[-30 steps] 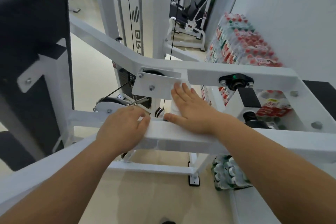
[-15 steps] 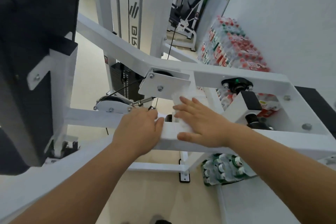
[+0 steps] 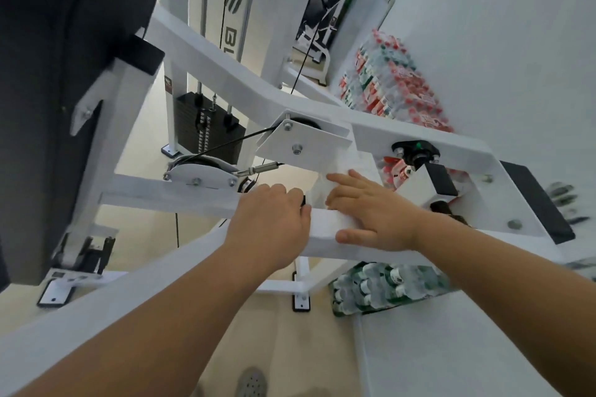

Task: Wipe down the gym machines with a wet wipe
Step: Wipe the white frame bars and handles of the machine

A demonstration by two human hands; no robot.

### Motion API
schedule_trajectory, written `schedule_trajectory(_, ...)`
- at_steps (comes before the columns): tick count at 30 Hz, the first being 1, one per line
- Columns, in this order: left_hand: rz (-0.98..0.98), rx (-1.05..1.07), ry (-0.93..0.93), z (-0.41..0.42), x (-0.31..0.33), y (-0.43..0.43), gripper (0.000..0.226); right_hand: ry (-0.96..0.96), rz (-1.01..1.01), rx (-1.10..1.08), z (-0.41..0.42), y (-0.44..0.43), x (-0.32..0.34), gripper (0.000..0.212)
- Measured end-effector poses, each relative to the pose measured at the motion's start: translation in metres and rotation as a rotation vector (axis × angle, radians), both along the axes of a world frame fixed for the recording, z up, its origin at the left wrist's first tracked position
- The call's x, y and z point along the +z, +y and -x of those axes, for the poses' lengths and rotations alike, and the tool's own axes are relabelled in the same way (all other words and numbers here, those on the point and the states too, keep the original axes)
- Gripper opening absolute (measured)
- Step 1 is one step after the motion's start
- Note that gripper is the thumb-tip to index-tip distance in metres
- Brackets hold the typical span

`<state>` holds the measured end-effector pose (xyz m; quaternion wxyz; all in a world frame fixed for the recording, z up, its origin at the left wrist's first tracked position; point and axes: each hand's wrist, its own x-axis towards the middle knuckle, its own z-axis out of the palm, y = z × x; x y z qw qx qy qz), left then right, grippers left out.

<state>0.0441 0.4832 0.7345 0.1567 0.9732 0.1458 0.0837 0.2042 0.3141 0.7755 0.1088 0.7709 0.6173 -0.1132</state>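
A white gym machine frame [image 3: 206,64] fills the view, with a horizontal white bar [image 3: 161,195] crossing the middle. My right hand [image 3: 374,213] lies flat with straight fingers on a white wet wipe [image 3: 317,190], pressing it onto the bar just below a white pulley bracket [image 3: 303,145]. My left hand [image 3: 274,222] sits right beside it on the same bar, fingers curled over the bar's far edge. Most of the wipe is hidden under my right hand.
A black padded backrest [image 3: 48,74] stands at the left. A black weight stack [image 3: 206,126] with cables sits behind the bar. Shrink-wrapped packs of water bottles [image 3: 393,87] lean against the white wall at right, more bottles [image 3: 380,287] lie on the floor below.
Both hands have shifted a little along the bar towards the pulley bracket, the right one pushing the wipe further up. The camera has moved closer and tilted.
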Motion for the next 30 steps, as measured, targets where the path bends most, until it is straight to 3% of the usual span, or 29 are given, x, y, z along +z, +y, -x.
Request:
schedule_trajectory(3,-0.003,-0.011,0.015,0.0,0.0,-0.001,0.032,-0.017,0.013,-0.055,-0.013,0.004,0.003,0.093)
schedule_trajectory(7,0.009,-0.021,0.031,0.0,0.001,-0.002,0.033,0.003,-0.047,-0.29,-0.006,0.022,-0.002,0.109)
schedule_trajectory(12,0.077,-0.02,-0.007,-0.003,-0.002,0.0,0.029,-0.084,-0.11,-0.389,0.087,-0.021,-0.019,0.099)
schedule_trajectory(15,0.017,-0.036,-0.027,0.0,-0.003,-0.003,0.03,-0.181,-0.173,-0.467,0.126,-0.047,-0.039,0.096)
schedule_trajectory(17,-0.031,-0.06,-0.048,0.001,-0.003,-0.005,0.031,-0.234,-0.277,-0.537,0.122,-0.057,-0.054,0.094)
schedule_trajectory(21,-0.054,-0.079,-0.118,0.001,-0.002,-0.006,0.034,-0.173,-0.558,-0.947,0.102,-0.06,-0.064,0.097)
schedule_trajectory(26,-0.046,-0.124,-0.249,-0.006,0.001,-0.021,0.034,-0.011,-0.75,-0.908,0.153,-0.028,-0.088,0.096)
schedule_trajectory(30,-0.054,-0.192,-0.288,-0.017,0.002,-0.046,0.037,0.084,-0.977,-1.227,0.128,-0.019,-0.088,0.096)
